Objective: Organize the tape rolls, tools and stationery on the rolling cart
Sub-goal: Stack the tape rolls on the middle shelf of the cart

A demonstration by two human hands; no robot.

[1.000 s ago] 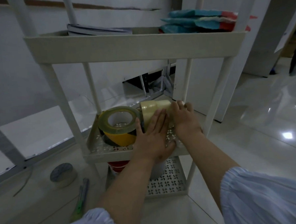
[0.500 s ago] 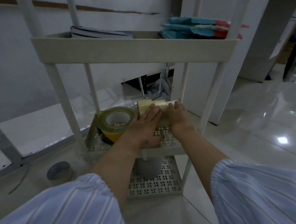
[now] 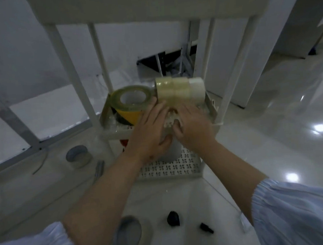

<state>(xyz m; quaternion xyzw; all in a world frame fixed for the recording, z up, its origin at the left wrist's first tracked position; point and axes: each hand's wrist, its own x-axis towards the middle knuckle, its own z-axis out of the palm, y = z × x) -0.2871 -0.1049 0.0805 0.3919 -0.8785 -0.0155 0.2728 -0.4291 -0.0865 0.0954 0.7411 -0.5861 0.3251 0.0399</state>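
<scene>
On the cart's middle shelf [image 3: 120,133] a yellow-and-black tape roll [image 3: 131,103] leans at the left. A row of clear tape rolls [image 3: 179,92] lies on its side at the back right. My left hand [image 3: 151,128] lies flat over the shelf front, its straight fingertips reaching the foot of the clear rolls. Beside it, my right hand [image 3: 192,126] rests on the shelf just below those rolls, fingers relaxed. Neither hand holds anything. The bottom shelf [image 3: 170,168] carries a pale roll, mostly hidden behind my hands.
Things lie on the floor. A grey tape roll [image 3: 78,155] and a utility knife [image 3: 99,168] are left of the cart. Another tape roll [image 3: 129,234] and two small black objects [image 3: 173,218] [image 3: 206,227] lie near me. The cart's white posts frame the shelf.
The view tipped downward, so the top shelf left the frame and the near floor appeared. Both hands slid back off the clear tape rolls, which now show fully.
</scene>
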